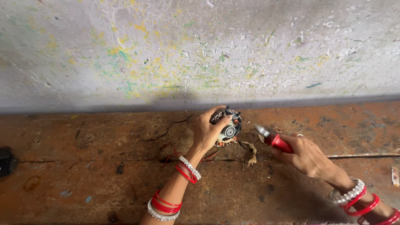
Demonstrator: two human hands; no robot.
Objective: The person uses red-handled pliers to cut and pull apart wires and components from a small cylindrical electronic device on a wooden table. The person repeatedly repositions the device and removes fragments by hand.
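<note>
Left hand (207, 132) clasped over small round motor part (228, 130), pinned to worn brown table (96, 166) close against paint-flecked wall (200, 50). Right hand (306, 156) clenched on red-handled pliers (273, 139), tip just beside part, not touching. Thin red wires (171, 156) trailing from beneath. Judged mid-job: part seemingly intact, wires still attached, cutting not yet evident.

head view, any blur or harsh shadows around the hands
Head view: even, soft light; a faint shadow lies on the paint-flecked grey wall above the left hand gripping the small round motor part. The right hand, with its red-handled pliers, is slightly soft.
</note>
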